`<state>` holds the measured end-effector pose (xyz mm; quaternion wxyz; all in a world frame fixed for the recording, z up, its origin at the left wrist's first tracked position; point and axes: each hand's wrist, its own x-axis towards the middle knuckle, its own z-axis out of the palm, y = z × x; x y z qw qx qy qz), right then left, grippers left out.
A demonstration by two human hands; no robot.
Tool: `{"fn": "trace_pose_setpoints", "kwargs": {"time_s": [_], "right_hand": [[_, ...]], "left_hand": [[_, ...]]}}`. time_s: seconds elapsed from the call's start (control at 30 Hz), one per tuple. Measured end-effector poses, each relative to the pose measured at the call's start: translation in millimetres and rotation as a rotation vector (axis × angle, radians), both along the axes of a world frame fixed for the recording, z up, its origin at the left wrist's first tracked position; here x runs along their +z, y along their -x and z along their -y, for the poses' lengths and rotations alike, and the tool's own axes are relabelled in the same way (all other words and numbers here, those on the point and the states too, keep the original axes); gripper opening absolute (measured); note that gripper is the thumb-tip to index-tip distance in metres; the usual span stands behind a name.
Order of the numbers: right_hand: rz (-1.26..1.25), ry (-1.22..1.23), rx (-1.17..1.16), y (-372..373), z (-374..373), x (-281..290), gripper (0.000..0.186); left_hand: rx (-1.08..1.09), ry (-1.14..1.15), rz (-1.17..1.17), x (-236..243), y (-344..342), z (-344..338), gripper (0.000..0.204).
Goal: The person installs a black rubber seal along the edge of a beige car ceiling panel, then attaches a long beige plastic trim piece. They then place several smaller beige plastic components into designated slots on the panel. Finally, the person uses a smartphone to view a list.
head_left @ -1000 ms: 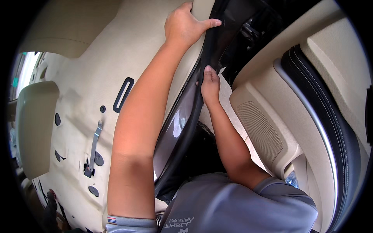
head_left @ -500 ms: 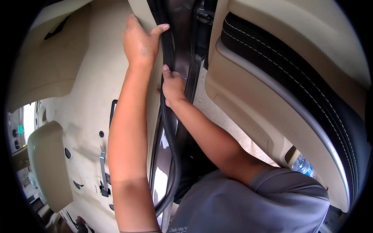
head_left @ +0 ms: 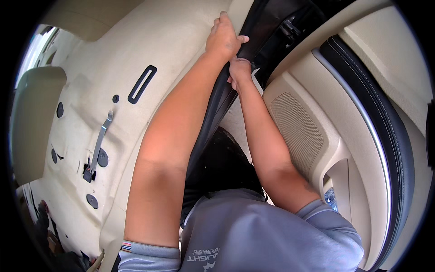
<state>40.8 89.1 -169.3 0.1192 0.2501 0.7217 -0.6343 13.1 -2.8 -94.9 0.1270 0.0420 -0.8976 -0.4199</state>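
At the top centre my left hand (head_left: pixel 221 37) rests on the beige sill trim (head_left: pixel 236 10), fingers extended along it and thumb spread out to the black rubber seal (head_left: pixel 213 104). Just below it my right hand (head_left: pixel 240 68) is closed around that seal, some fingertips hidden behind it. The seal runs along the trim's edge and passes partly behind my left forearm. Beside it is a dark door-frame panel (head_left: pixel 262 27) with a hinge or latch fitting (head_left: pixel 287 29) that I cannot make out exactly.
A beige car floor (head_left: pixel 81 136) with a metal bracket (head_left: pixel 102 136) and black slotted fitting (head_left: pixel 151 73) lies left. An open door panel (head_left: pixel 344 104) with speaker grille, black stitched armrest and bottle (head_left: pixel 330 197) fills the right. Dark legs (head_left: pixel 222 158) are below me.
The view swung between frames. My right hand has moved up along the seal, nearer my left hand, and turned somewhat. My left hand keeps its spread thumb at the trim edge.
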Motion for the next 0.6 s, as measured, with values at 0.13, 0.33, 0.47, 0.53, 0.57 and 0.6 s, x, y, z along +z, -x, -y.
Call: {"fn": "trace_pose_setpoints", "kwargs": {"time_s": [0.13, 0.33, 0.47, 0.53, 0.57, 0.6], "right_hand": [[-0.01, 0.084, 0.035, -1.2, -11.6, -7.8, 0.055], [0.002, 0.155, 0.139, 1.9, -10.7, -18.3, 0.045], [-0.048, 0.364, 0.178, 3.7, -27.7, -44.4, 0.035], [0.031, 0.269, 0.254, -19.0, -14.8, -16.5, 0.031], [0.047, 0.155, 0.27, -15.9, -25.3, -20.0, 0.032], [0.071, 0.325, 0.242, -30.9, -12.1, -9.4, 0.033]], "left_hand": [[-0.009, -0.074, 0.038, -1.8, -157.2, -5.6, 0.065], [0.214, 0.243, 0.166, -54.8, -408.8, 30.3, 0.057], [0.246, 0.477, 0.193, -75.6, -418.1, 46.5, 0.037], [0.242, 0.441, 0.15, -53.5, -409.8, 52.0, 0.034], [0.222, 0.414, 0.128, -35.7, -405.1, 51.9, 0.032], [0.29, 0.443, -0.014, -16.7, -404.2, 50.6, 0.029]]}}
